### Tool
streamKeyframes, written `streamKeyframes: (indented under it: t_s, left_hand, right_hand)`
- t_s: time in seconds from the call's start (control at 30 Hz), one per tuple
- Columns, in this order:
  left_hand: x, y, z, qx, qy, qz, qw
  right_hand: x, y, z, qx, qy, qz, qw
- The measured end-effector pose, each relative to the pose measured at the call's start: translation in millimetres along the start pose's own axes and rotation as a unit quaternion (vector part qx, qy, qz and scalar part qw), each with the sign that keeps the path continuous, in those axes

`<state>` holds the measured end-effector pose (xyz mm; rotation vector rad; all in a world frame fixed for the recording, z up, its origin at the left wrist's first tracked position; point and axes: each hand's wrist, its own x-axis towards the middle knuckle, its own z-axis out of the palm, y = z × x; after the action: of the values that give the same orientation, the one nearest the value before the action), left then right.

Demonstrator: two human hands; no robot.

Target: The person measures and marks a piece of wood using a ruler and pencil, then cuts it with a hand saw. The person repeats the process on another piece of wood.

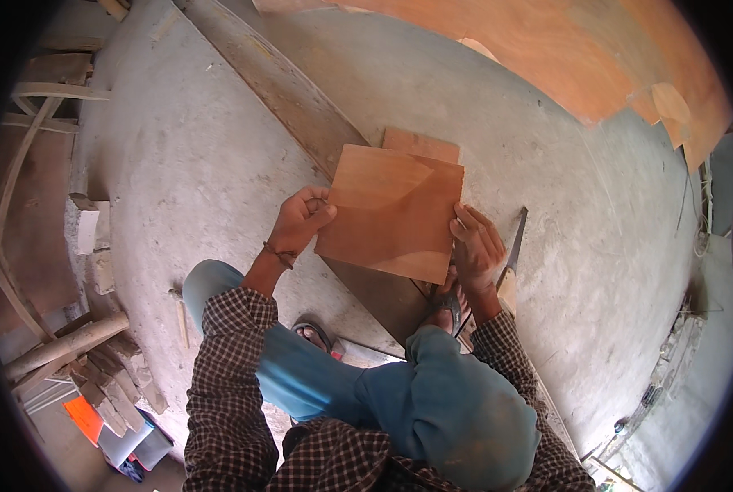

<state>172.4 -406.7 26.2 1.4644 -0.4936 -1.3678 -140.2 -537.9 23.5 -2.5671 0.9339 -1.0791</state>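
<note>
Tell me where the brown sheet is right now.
The brown sheet is near the centre of the head view, its left edge in the left hand, the right hand at its right edge.

A grey concrete floor [178, 164], scuffed and flecked with debris, spreads across the room under soft, pale light. A long, worn board [272, 82] lies over it, running diagonally from far left toward the near middle. Large orange-brown sheets [538, 49] with ragged edges cover the far right. Along the left side, thin timber strips [59, 90] cross near pale blocks [81, 225]; a rounded pole [67, 346] and an orange piece [84, 418] lie nearer. At right, a rough ledge [679, 361] borders a pale surface, wall or floor being unclear.
</note>
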Motion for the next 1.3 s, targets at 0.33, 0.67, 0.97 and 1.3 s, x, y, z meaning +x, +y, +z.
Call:
streamKeyframes:
  t_s: [0.33, 0.67, 0.97, 1.3]
  left_hand:
    - [1, 11, -3, -0.029, 0.001, -0.031, 0.999]
    - [25, -5, 23, 0.109, 0.035, 0.080, 0.990]
    - [43, -41, 44, 0.103, 0.079, 0.098, 0.987]
    - [45, -35, 29, 0.085, 0.034, 0.058, 0.994]
  right_hand:
    - [-6, -2, -4, -0.027, -0.031, 0.031, 0.999]
    - [-11, -50, -34, 0.375, -0.188, 0.453, 0.787]
    - [-35, -54, -39, 0.421, -0.125, 0.544, 0.715]
    - [-72, -57, -76, 0.100, 0.003, 0.548, 0.831]
